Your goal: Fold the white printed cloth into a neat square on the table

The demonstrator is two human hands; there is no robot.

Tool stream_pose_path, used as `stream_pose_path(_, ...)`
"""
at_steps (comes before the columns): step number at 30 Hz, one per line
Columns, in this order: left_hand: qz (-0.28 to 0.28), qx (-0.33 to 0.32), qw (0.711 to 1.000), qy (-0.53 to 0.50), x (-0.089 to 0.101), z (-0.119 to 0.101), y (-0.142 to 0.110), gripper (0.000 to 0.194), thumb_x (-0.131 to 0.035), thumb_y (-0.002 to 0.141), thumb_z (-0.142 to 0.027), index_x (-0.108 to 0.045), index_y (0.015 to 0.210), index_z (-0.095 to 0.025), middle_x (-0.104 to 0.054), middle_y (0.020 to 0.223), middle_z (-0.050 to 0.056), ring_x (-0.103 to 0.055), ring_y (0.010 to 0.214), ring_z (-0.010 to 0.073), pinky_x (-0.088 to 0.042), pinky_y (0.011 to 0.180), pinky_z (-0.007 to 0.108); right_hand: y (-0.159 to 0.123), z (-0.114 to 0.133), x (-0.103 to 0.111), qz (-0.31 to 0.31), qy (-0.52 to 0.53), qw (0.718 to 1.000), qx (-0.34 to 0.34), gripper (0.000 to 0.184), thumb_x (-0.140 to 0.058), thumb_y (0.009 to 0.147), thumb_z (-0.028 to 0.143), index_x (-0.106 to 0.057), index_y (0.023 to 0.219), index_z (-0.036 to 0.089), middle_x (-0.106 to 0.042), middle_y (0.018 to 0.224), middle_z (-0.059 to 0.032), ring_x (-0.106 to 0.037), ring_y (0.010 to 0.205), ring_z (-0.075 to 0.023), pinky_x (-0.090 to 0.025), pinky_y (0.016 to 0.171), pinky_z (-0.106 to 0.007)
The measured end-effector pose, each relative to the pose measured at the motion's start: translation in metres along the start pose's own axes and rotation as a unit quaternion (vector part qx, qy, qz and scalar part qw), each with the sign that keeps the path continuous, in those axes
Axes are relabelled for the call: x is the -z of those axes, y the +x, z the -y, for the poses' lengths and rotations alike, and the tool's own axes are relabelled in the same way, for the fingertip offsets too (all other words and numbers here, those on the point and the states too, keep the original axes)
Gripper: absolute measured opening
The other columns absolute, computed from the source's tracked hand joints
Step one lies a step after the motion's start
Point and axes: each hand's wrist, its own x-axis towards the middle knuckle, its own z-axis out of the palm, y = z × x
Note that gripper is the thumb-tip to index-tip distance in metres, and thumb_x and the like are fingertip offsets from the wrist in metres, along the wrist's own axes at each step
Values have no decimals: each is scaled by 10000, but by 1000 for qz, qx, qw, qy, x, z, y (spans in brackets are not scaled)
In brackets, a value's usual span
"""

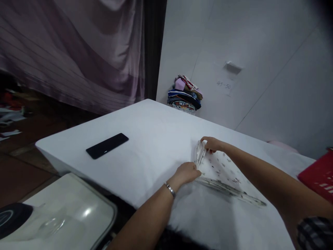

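A small white cloth with a dark printed pattern (223, 177) lies folded on the white table (145, 139). My left hand (187, 173) pinches its near left corner, fingers closed on the fabric; a metal bracelet sits on that wrist. My right hand (212, 144) grips the far left corner, lifting the edge a little off the table. Between the two hands the cloth's left edge stands up in thin layers. The rest of the cloth lies flat toward the right, under my right forearm.
A black phone (107, 145) lies on the table's left part. A stack of folded colourful clothes (185, 94) sits against the white wall behind the table. A red crate (318, 175) is at the right edge. A white plastic lid or box (73, 208) is at lower left.
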Motion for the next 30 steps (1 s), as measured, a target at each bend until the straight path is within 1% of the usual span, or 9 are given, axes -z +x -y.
stream_pose_path(3, -2, 5, 1000, -6, -1, 1, 0, 170, -478, 675, -294, -593, 736, -184, -641, 745, 24, -555, 666, 162, -305, 491, 232, 0, 0, -1, -7, 17, 1000, -2, 518, -513, 704, 42, -438, 1194, 196, -602, 598, 8, -560, 385, -115, -418, 379, -188)
stream_pose_path(7, 0, 4, 1000, -5, -2, 2, 1, 175, -480, 675, -295, -597, 746, -186, -642, 759, 25, -550, 669, 161, -314, 498, 233, 0, 2, -2, -15, 21, 1000, 9, 454, -494, 705, 35, -492, 1134, 184, -595, 610, 7, -550, 375, -107, -402, 367, -183)
stream_pose_path(13, -5, -6, 1000, 9, -3, 2, 2, 168, -474, 679, -298, -589, 724, -184, -640, 755, 27, -556, 683, 169, -308, 502, 239, -8, 1, 0, -32, 58, 996, 60, 339, -466, 745, 59, -551, 1052, 174, -616, 671, 2, -566, 443, -80, -374, 375, -145)
stream_pose_path(17, -5, -8, 1000, 3, -3, 2, 2, 181, -480, 689, -309, -594, 748, -181, -645, 780, 28, -570, 711, 172, -310, 503, 235, -6, -4, -1, -63, 0, 998, 25, 304, -480, 743, 77, -572, 1025, 143, -656, 696, -26, -587, 473, -87, -391, 408, -148)
stream_pose_path(20, -7, -7, 1000, 1, -2, 2, 1, 178, -483, 684, -308, -594, 746, -184, -646, 779, 26, -573, 708, 174, -305, 494, 235, 0, -5, -4, -70, -57, 996, 4, 275, -520, 717, 109, -605, 978, 135, -663, 661, -32, -597, 478, -111, -430, 463, -183)
stream_pose_path(22, -6, -5, 1000, 0, -2, 1, 1, 177, -485, 679, -309, -594, 742, -185, -645, 769, 26, -573, 698, 176, -304, 489, 237, 2, -3, -4, -78, -105, 991, 2, 224, -536, 717, 155, -641, 915, 146, -670, 671, -46, -629, 557, -146, -460, 542, -221)
stream_pose_path(24, -4, -3, 1000, 0, -2, 1, 0, 179, -485, 679, -307, -599, 747, -187, -649, 775, 29, -573, 698, 175, -312, 494, 236, 4, 0, -4, -98, -151, 984, 0, 208, -528, 745, 220, -663, 890, 155, -687, 795, -87, -652, 731, -201, -474, 644, -271)
stream_pose_path(27, -4, -3, 1000, 5, -3, 1, 0, 191, -483, 684, -310, -607, 769, -193, -656, 812, 32, -570, 718, 176, -333, 520, 234, 8, 7, -4, -125, -205, 971, -12, 268, -511, 781, 316, -674, 920, 153, -657, 1004, -142, -603, 956, -276, -463, 749, -342)
stream_pose_path(30, -8, -6, 1000, 11, -3, 1, 1, 195, -479, 683, -324, -604, 761, -196, -655, 809, 31, -565, 712, 179, -328, 515, 238, 17, 12, -3, -123, -236, 963, -32, 313, -531, 779, 349, -669, 960, 135, -638, 1043, -167, -586, 988, -300, -463, 756, -360)
